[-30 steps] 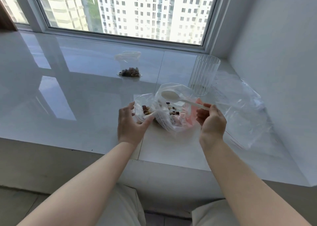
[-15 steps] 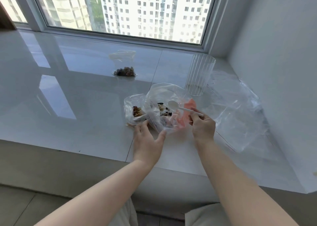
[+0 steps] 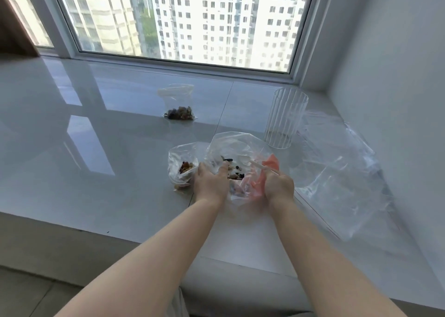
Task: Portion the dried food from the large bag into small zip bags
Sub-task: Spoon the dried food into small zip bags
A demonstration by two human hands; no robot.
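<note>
We saw the large bag [image 3: 237, 148] sitting mouth-up on the white sill [image 3: 96, 172], between both hands. The dried food [image 3: 234, 172] lay in its bottom, just ahead of the left hand's fingertips.

The right hand [image 3: 279, 186] was curled round the handle of a white spoon [image 3: 255, 165]. The spoon's long axis ran from that hand up and to the left, with the bowl end inside the bag above the food. So the food lay ahead and left of the right fingers, at the spoon's far end. We judged the coming scoop turned on that line: push the bowl down and left into the pile.

The left hand [image 3: 212, 180] rested against the bag's near left wall, fingers fairly straight and spread, apparently steadying the plastic. We could not tell whether it pinched any film.

The small zip bag [image 3: 183, 166] being filled stood touching the large bag's left side, just beside the left thumb, with a little food in it. It was nearer the left hand, across the large bag from the spoon.

A filled small bag [image 3: 179, 110] lay well apart toward the window. A ribbed clear cup [image 3: 285, 118] and loose empty plastic bags [image 3: 337, 172] lay to the right.
</note>
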